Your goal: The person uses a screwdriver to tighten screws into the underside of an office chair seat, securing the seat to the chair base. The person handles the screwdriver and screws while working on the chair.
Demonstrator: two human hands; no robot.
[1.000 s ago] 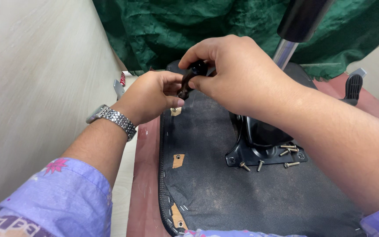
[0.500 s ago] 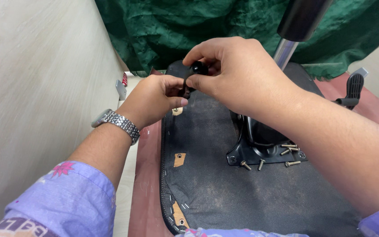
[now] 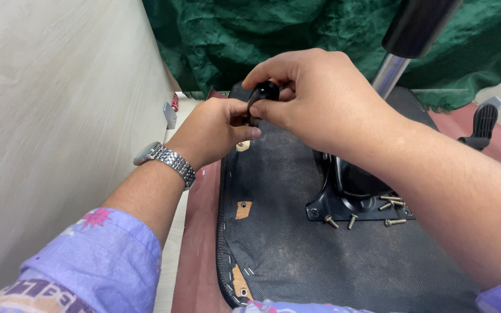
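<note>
Little has shifted since the earlier frame: both hands remain closed together on the small black knob (image 3: 263, 91), only drawn slightly nearer the camera's centre. The left hand (image 3: 213, 130), with a metal wristwatch (image 3: 166, 160) on its wrist, pinches the lower part of the knob between thumb and fingers. The right hand (image 3: 320, 98) curls over it from above, thumb and forefinger gripping the rounded top. The knob is held in the air above the far left edge of the upturned chair seat (image 3: 297, 249), whose black fabric underside faces up on the reddish surface (image 3: 195, 249). A black metal mounting plate (image 3: 349, 194) sits on the seat, with loose screws (image 3: 378, 211) lying along its near edge. A chrome column (image 3: 389, 72) rises from the plate. Green cloth (image 3: 262, 35) hangs behind.
</note>
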